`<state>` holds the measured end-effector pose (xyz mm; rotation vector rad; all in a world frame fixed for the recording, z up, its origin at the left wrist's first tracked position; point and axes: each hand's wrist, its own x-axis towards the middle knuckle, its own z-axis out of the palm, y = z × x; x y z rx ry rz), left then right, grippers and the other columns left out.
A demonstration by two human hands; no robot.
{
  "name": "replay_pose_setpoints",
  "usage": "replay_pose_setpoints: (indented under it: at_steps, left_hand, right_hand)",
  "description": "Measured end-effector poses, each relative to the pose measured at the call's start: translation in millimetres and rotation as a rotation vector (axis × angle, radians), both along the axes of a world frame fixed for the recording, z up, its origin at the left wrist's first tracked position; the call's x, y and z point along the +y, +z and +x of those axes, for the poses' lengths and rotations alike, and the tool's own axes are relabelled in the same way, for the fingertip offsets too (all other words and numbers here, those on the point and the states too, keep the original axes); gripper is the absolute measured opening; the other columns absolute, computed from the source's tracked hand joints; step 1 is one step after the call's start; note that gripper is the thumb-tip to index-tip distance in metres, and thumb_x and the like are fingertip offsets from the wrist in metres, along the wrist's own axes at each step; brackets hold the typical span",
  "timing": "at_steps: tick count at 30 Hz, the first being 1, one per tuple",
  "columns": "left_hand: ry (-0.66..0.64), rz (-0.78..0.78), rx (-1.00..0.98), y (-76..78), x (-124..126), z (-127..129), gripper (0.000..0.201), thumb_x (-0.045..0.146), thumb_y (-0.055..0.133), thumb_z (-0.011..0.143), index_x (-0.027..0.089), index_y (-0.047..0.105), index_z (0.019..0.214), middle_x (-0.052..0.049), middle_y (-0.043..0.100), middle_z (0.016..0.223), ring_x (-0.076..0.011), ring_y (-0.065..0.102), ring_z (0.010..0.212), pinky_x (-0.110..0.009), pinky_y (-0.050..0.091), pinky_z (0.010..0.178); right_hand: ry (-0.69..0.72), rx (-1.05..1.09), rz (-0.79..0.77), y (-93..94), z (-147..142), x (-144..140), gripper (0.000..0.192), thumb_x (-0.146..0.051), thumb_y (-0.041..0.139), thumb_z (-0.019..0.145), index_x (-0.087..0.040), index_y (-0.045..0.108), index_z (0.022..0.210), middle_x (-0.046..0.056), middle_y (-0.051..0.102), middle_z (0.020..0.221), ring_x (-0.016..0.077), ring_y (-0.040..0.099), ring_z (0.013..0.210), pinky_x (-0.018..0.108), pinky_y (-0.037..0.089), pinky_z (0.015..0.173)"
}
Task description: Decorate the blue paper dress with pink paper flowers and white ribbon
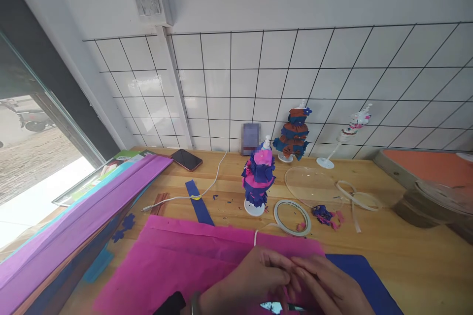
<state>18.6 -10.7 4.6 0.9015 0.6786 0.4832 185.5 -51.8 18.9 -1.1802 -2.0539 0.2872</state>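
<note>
My left hand [254, 278] and my right hand [330, 285] meet at the bottom edge over a sheet of pink crepe paper [177, 261]. Their fingertips pinch together on a small pink piece of it; the piece is mostly hidden by the fingers. A shiny metal tool, perhaps scissors [275, 306], peeks out just under my hands. A strip of white tape runs from near my hands up to a tape roll [291, 216]. Beyond that stands a small pink and blue paper-tufted figure on a white base [257, 179].
Dark blue paper [365, 280] lies under my right hand. Long purple paper rolls [74, 221] lie at left. A phone [186, 159], a white cable [185, 197], a brown and blue figure [293, 137], a clear lid [312, 184] and paper scraps [325, 215] sit further back by the tiled wall.
</note>
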Motion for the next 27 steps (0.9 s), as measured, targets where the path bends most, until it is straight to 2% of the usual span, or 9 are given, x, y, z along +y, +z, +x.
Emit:
replay_pose_setpoints:
  at_steps: [2, 7, 9, 13, 16, 19, 22, 27]
  left_hand:
    - [0.019, -0.010, -0.018, 1.0, -1, -1, 0.017, 0.020, 0.052, 0.054, 0.009, 0.061, 0.063, -0.001, 0.055, 0.056, -0.0080, 0.049, 0.043, -0.023, 0.038, 0.046]
    - [-0.086, 0.054, -0.019, 0.1, -7, -2, 0.020, 0.016, 0.048, 0.056, 0.009, 0.063, 0.069, -0.002, 0.058, 0.060, -0.0085, 0.053, 0.048, -0.022, 0.039, 0.050]
    - [-0.100, 0.067, -0.018, -1.6, -7, -1, 0.020, 0.017, 0.048, 0.057, 0.010, 0.062, 0.068, -0.001, 0.057, 0.059, -0.0087, 0.053, 0.048, -0.023, 0.042, 0.051]
    - [-0.049, 0.050, 0.023, -0.1, -2, 0, 0.016, 0.022, 0.053, 0.056, 0.010, 0.061, 0.062, 0.000, 0.055, 0.054, -0.0079, 0.050, 0.043, -0.023, 0.040, 0.047]
    - [0.018, -0.022, -0.039, 6.8, 1, 0, 0.020, 0.022, 0.057, 0.054, 0.009, 0.062, 0.067, -0.001, 0.056, 0.058, -0.0080, 0.049, 0.045, -0.024, 0.041, 0.047]
    - [0.031, -0.064, -0.072, 14.3, 0, -1, 0.021, 0.021, 0.058, 0.053, 0.008, 0.063, 0.069, -0.002, 0.056, 0.060, -0.0086, 0.049, 0.046, -0.024, 0.040, 0.045]
    - [-0.007, -0.072, -0.068, 17.7, -1, -1, 0.018, 0.021, 0.058, 0.052, 0.009, 0.062, 0.064, -0.002, 0.055, 0.059, -0.0087, 0.050, 0.046, -0.023, 0.039, 0.043]
    - [-0.095, 0.044, 0.003, 15.6, 0, -4, 0.014, 0.021, 0.053, 0.059, 0.010, 0.060, 0.064, 0.000, 0.055, 0.055, -0.0068, 0.048, 0.040, -0.021, 0.037, 0.042]
  right_hand:
    - [0.007, -0.008, 0.028, -0.4, 0, 1, 0.017, -0.029, 0.049, 0.086, -0.023, 0.062, 0.096, 0.001, 0.069, 0.079, 0.0099, 0.066, 0.071, 0.011, 0.051, 0.065]
    - [-0.028, -0.018, -0.022, -0.9, -2, 0, 0.018, -0.033, 0.050, 0.086, -0.022, 0.062, 0.079, -0.002, 0.064, 0.063, 0.0085, 0.062, 0.055, 0.011, 0.050, 0.054]
    - [-0.025, -0.027, -0.052, -1.7, -2, -1, 0.020, -0.033, 0.047, 0.087, -0.022, 0.061, 0.078, -0.002, 0.063, 0.061, 0.0084, 0.061, 0.054, 0.012, 0.049, 0.052]
    - [-0.011, -0.044, -0.074, -3.7, 1, -1, 0.021, -0.028, 0.043, 0.089, -0.022, 0.063, 0.091, 0.001, 0.067, 0.072, 0.0101, 0.065, 0.065, 0.014, 0.052, 0.060]
    - [-0.019, -0.041, -0.022, -5.2, 4, -1, 0.021, -0.029, 0.046, 0.087, -0.022, 0.062, 0.100, 0.003, 0.069, 0.083, 0.0121, 0.066, 0.074, 0.015, 0.052, 0.066]
    - [-0.059, -0.038, -0.005, -6.9, 4, -2, 0.020, -0.031, 0.049, 0.085, -0.023, 0.063, 0.097, 0.003, 0.070, 0.082, 0.0126, 0.067, 0.073, 0.015, 0.053, 0.065]
    - [-0.103, -0.032, -0.055, -7.0, 2, -4, 0.019, -0.035, 0.049, 0.085, -0.023, 0.063, 0.087, 0.002, 0.069, 0.076, 0.0118, 0.066, 0.067, 0.015, 0.053, 0.062]
    - [-0.139, -0.014, -0.099, -0.8, 1, -5, 0.025, -0.036, 0.044, 0.088, -0.022, 0.064, 0.082, 0.003, 0.070, 0.078, 0.0128, 0.066, 0.070, 0.018, 0.053, 0.066]
